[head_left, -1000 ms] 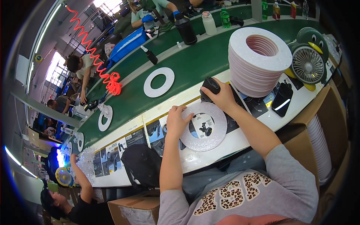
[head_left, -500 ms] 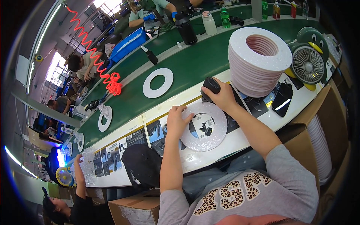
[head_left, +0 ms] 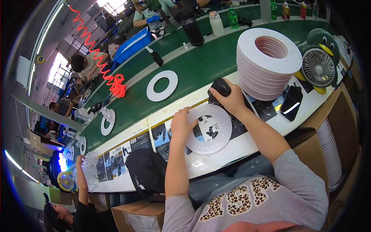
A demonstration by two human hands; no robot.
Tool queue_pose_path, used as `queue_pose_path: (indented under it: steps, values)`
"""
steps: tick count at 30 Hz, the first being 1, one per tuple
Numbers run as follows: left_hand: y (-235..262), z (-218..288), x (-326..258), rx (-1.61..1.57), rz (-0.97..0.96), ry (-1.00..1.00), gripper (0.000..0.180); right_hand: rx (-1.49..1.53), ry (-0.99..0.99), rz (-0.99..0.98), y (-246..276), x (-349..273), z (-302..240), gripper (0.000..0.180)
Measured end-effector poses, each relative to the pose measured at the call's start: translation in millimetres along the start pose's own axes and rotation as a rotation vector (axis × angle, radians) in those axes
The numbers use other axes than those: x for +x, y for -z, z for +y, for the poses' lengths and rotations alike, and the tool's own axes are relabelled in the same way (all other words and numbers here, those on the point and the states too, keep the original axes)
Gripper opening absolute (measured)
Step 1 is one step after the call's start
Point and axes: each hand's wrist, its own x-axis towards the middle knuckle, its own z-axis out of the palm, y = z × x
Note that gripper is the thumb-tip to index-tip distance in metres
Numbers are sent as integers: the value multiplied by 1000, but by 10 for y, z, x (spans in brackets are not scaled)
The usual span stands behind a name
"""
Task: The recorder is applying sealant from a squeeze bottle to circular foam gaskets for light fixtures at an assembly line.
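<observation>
Since the earlier frame, the black handheld tool (head_left: 220,87) has shifted a little to the right with the right hand (head_left: 233,101), while the speckled white ring (head_left: 225,131) beneath has slid slightly left. The loose ring (head_left: 150,86) farther off has crept slightly left too.

The green conveyor belt (head_left: 208,63) is the largest thing, curving along the far side of the white bench (head_left: 205,164). On the right side of the bench rises a tall stack of white rings (head_left: 266,79), with a penguin-shaped fan (head_left: 319,65) to its right. The worked ring lies on the near part of the bench, left of the stack, over printed sheets (head_left: 140,142) that show through its opening. The person's left hand is closed over the left of its band, thumb at the inner edge and fingers along the outside; what the fingertips do underneath is hidden. The right hand is wrapped around the tool at the ring's far right edge; whether the tool touches the ring cannot be told. A black phone (head_left: 292,103) lies near the foot of the stack.

The step in hand appears to be working the tool at the rim while the left hand steadies the ring. The next move probably calls for a still ring and a controlled right wrist.
</observation>
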Motion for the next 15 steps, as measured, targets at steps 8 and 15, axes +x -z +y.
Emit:
queue_pose_path:
  steps: [8,15]
  values:
    - [53,-184,6,36,60,70,52,5,-31,8,-1,16,49,29]
    - [44,-188,20,34,58,93,52,-38,-13,-16,-17,20,89,32]
